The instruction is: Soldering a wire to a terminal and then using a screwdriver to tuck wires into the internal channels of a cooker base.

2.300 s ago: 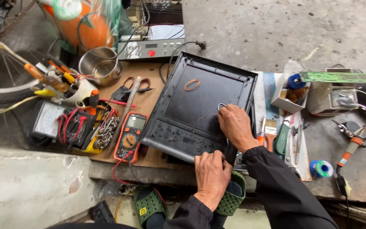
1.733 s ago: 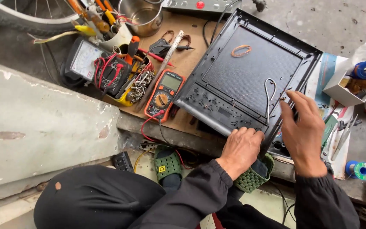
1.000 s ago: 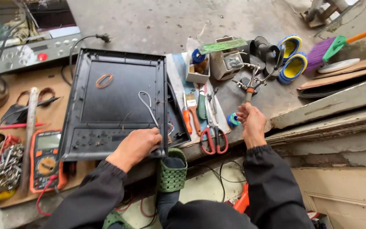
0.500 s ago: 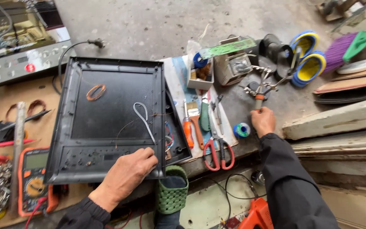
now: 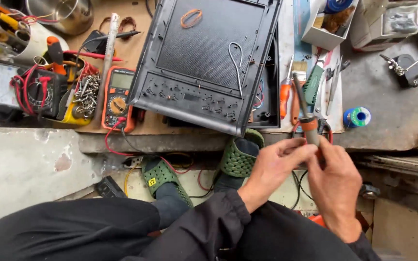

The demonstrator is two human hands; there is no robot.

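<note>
Head view looks straight down on my two hands meeting just below the bench edge. My right hand (image 5: 337,186) is wrapped around the orange-and-dark handle of a soldering iron (image 5: 307,126), its thin metal shaft pointing up and away over the bench. My left hand (image 5: 276,166) comes in beside it, fingertips pinching at the same handle, so both hands are closed on the one tool. The iron sits in front of my knees, just right of the black appliance housing (image 5: 209,63), which lies inside-up on the cardboard with a loose white wire on it. I judge this to be the readying step: tool picked up, grip being settled, no joint touched yet. The next move calls for freeing the left hand and bringing the tip to the housing's wiring, steady and slow.
</note>
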